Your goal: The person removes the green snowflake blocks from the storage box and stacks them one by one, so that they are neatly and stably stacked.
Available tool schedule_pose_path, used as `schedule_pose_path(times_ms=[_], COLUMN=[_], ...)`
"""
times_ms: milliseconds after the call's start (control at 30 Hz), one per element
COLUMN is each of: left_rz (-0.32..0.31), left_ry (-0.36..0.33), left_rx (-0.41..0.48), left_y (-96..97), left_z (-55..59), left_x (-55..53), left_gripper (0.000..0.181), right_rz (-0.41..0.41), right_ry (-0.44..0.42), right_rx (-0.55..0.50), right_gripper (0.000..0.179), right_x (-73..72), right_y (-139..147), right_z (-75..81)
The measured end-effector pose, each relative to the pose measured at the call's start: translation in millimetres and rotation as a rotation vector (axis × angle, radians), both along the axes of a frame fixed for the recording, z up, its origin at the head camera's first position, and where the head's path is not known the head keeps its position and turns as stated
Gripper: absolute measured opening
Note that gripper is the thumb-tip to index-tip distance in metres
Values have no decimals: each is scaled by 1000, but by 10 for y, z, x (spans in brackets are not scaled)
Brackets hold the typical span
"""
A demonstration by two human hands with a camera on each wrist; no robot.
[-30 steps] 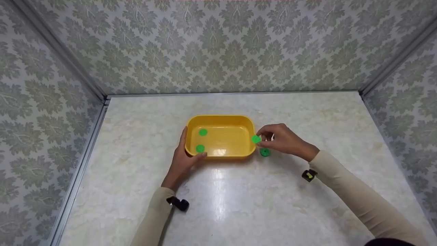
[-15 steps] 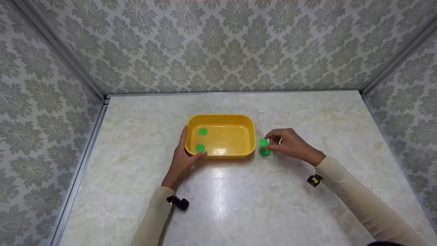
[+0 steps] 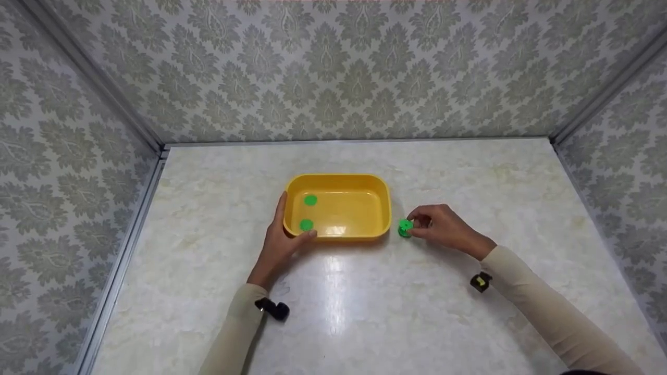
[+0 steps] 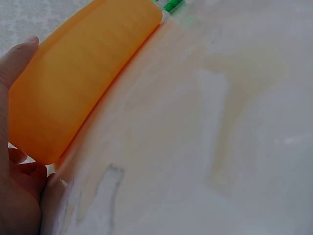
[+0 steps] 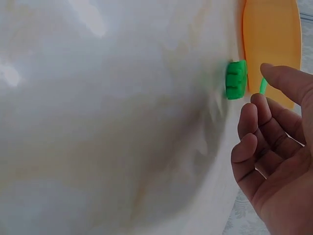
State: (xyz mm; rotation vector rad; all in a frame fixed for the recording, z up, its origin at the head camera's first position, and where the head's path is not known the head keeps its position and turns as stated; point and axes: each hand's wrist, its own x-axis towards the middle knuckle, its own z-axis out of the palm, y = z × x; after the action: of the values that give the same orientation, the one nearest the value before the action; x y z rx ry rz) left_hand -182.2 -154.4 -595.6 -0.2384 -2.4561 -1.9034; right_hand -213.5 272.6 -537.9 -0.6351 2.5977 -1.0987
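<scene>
My left hand (image 3: 278,250) grips the left end of a shallow yellow plastic tub (image 3: 338,182), its thumb at the front rim and fingers along the end wall. Just right of the tub, my right hand (image 3: 445,229) pinches a thin green disc (image 3: 406,224) with a scalloped edge between thumb and fingertips. Close below that disc is a thicker green notched piece (image 5: 236,80), standing on the table. In the right wrist view the pinched disc shows only as a thin green edge (image 5: 263,86) by the thumb. Its other fingers are loosely curled.
Two flat green discs, a rear one (image 3: 310,200) and a front one (image 3: 306,225), lie at the left inside the tub. The marbled white table (image 3: 333,312) is bounded by patterned walls (image 3: 333,73) at the back and sides.
My right hand has moved from the tub's right rim rightward and toward me, bringing the pinched disc over the thicker green piece. The left hand and tub have stayed in place.
</scene>
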Motion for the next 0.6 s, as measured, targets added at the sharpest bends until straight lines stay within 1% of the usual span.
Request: schedule_pose_path(times_ms=[267, 433, 600], left_rz=[1, 2, 3], left_ry=[3, 7, 4], left_rx=[-9, 0, 0], left_y=[6, 1, 2], left_z=[2, -6, -7], left_x=[4, 1, 6], left_gripper=[118, 119, 117], right_rz=[-3, 8, 1], right_ry=[3, 6, -11], right_rx=[8, 15, 26], right_gripper=[23, 22, 22], right_x=[13, 16, 26], right_y=[2, -3, -14], right_z=[-64, -76, -79])
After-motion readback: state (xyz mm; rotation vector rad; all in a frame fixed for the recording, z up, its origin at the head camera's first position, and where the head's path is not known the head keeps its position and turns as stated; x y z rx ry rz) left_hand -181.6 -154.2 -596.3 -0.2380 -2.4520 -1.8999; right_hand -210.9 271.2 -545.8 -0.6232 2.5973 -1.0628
